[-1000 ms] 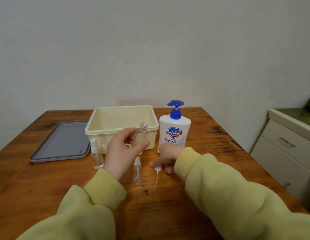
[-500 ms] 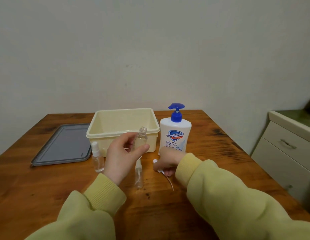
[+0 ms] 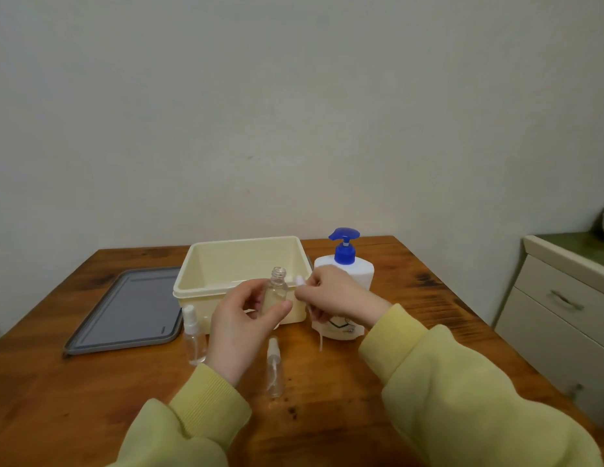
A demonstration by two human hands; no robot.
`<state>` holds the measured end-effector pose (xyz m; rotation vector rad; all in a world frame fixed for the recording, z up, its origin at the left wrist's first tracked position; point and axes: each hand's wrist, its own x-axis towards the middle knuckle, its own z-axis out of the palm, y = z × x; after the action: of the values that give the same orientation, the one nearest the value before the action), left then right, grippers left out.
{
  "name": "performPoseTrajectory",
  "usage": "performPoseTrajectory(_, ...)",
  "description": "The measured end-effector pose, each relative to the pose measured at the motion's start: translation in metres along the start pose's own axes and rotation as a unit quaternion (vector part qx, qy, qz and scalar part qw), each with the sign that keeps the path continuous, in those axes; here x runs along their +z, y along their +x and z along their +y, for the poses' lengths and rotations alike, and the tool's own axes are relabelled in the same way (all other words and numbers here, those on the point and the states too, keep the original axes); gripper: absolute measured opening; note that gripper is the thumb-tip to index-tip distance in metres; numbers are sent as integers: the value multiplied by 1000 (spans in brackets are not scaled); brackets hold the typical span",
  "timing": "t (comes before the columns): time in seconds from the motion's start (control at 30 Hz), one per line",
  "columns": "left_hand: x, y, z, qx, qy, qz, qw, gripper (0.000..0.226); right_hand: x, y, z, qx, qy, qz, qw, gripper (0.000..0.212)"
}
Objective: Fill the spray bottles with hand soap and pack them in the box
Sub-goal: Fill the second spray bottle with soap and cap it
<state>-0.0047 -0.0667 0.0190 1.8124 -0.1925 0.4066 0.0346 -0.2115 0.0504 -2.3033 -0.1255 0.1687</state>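
My left hand grips a small clear spray bottle with its cap off, held upright in front of the cream box. Just right of the bottle's neck, my right hand pinches the white spray cap, whose thin tube hangs down below the hand. Behind my right hand stands the white hand soap bottle with a blue pump. Two more capped clear spray bottles stand on the table: one left of my left hand, one below it.
The grey box lid lies flat left of the cream box on the wooden table. A cream cabinet with drawers stands to the right of the table. A plain wall is close behind.
My right hand has lifted the spray cap with its tube off the table and brought it up beside the open bottle's neck. My left hand keeps the bottle nearly still.
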Motion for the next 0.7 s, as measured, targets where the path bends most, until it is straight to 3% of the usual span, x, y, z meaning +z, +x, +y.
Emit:
performPoseTrajectory(0.27,-2,5,10,18,-9,7,1000,33,-22,-7,-27,-146,136,121,972,8)
performPoseTrajectory(0.7,-15,9,7,7,1,26,1000,32,-31,-10,-63,-253,203,187,927,15)
